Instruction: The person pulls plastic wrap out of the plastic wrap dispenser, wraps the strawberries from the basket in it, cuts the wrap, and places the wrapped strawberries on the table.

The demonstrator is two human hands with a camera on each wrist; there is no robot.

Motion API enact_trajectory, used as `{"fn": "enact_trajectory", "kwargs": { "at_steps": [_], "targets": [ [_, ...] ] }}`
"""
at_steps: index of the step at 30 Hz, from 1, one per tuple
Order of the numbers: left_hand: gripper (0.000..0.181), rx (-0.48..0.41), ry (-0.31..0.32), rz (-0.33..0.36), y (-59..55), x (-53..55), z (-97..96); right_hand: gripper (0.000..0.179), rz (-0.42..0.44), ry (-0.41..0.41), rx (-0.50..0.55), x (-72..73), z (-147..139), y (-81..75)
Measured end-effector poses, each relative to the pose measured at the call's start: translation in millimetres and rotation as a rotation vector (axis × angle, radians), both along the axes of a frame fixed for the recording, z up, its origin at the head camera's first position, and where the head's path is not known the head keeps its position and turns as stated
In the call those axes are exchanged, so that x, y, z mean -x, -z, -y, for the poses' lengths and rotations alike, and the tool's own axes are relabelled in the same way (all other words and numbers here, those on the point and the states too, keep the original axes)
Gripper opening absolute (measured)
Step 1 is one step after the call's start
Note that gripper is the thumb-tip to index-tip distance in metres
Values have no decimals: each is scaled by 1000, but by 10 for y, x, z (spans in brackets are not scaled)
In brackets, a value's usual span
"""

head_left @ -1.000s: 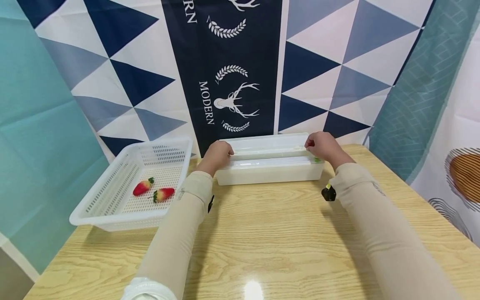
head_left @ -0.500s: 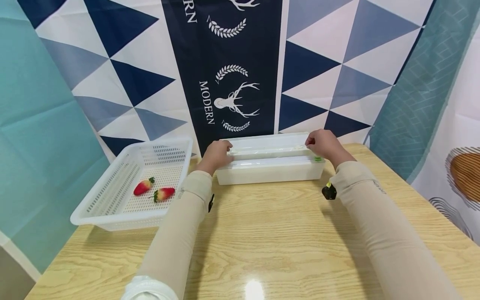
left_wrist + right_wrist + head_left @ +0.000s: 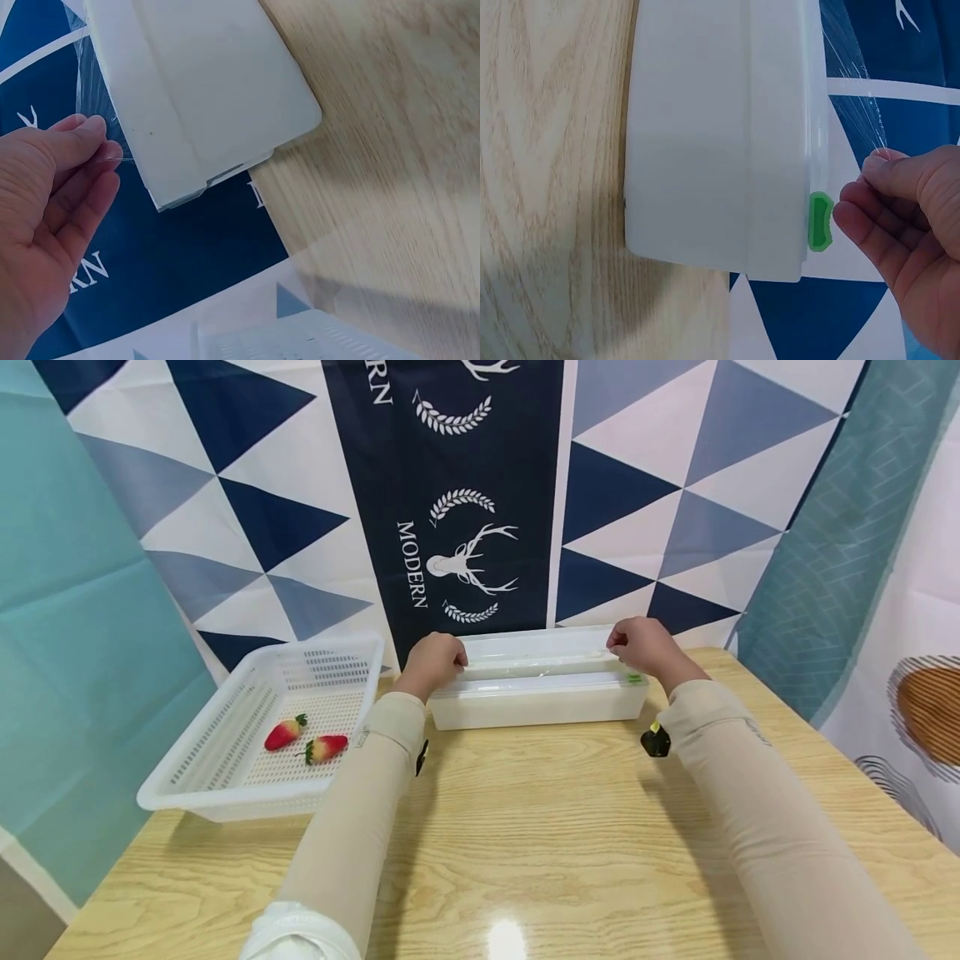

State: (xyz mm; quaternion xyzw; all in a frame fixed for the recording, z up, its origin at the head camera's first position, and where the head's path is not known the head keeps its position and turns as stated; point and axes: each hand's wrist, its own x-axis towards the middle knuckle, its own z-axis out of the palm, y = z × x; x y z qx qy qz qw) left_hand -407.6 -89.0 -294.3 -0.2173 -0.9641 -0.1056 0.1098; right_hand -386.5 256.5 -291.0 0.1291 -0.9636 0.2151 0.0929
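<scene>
The left hand (image 3: 56, 202) pinches the clear film (image 3: 861, 116) near the 9 o'clock end of the long white box (image 3: 536, 708); the right hand (image 3: 922, 217) pinches it near the 2 o'clock end. The box stands at 12 o'clock on the table (image 3: 525, 827). A green tab (image 3: 820, 222) sits at its 3 o'clock end. At 9 o'clock from the box, a white basket (image 3: 247, 802) contains two strawberries (image 3: 327, 748).

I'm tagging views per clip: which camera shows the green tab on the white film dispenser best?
The right wrist view: the green tab appears large and unobstructed on the white film dispenser, near the right hand. The head view shows it small; the left wrist view doesn't show it.
</scene>
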Motion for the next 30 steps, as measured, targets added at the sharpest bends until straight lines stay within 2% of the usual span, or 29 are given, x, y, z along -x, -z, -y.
{"fn": "enact_trajectory", "kwargs": {
  "at_steps": [8, 13, 21, 30],
  "targets": [
    [11, -24, -19, -6, -31, -13, 40, 13, 1, -1, 9, -35, -24, -72],
    [10, -40, -12, -42, -86, -21, 65, 14, -23, -10, 19, -31, -35, -136],
    [12, -59, -18, -43, -162, -46, 72, 13, -39, -2, 22, -22, -55, -160],
    [13, -64, -42, -60, -260, -43, 68, 13, -115, 14, 16, -39, -57, -198]
  ]
}}
